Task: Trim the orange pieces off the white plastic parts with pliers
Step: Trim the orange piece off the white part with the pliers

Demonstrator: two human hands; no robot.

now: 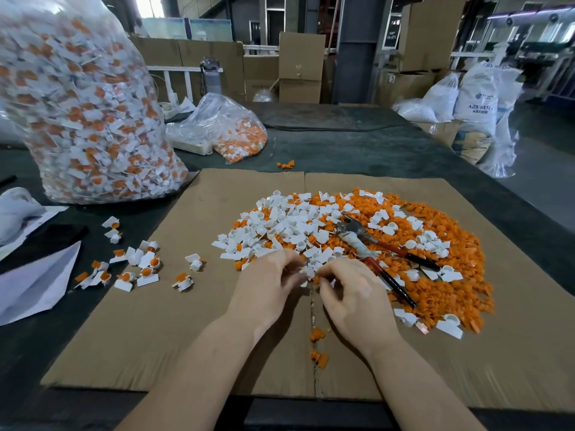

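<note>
Pinching white parts (311,269) at the pile's near edge, left hand (267,287) and right hand (351,293) meet beside the pliers (373,253).

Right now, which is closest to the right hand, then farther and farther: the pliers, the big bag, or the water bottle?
From the right hand:
1. Pliers, just beyond it on the pile.
2. Big bag, far left.
3. Water bottle, at the table's back.
</note>
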